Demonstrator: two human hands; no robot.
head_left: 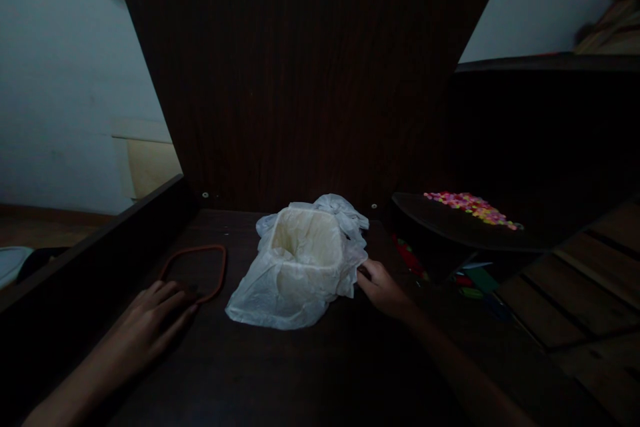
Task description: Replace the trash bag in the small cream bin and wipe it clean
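Note:
A small square bin (306,240) lined with a loose white plastic bag (280,300) stands in the middle of a dark wooden surface (310,373). My right hand (383,288) is at the bag's right edge, its fingers curled and pinching the plastic. My left hand (150,317) lies flat on the surface with its fingers stretched out. Its fingertips reach the near corner of an orange-brown square ring (197,270) that lies flat to the left of the bin.
A tall dark wooden panel (300,80) rises behind the bin. A raised dark rail (90,247) borders the left side. To the right a dark tray (460,223) carries several pink and yellow small pieces (470,207), with coloured items beneath it. Wooden planks (575,293) lie far right.

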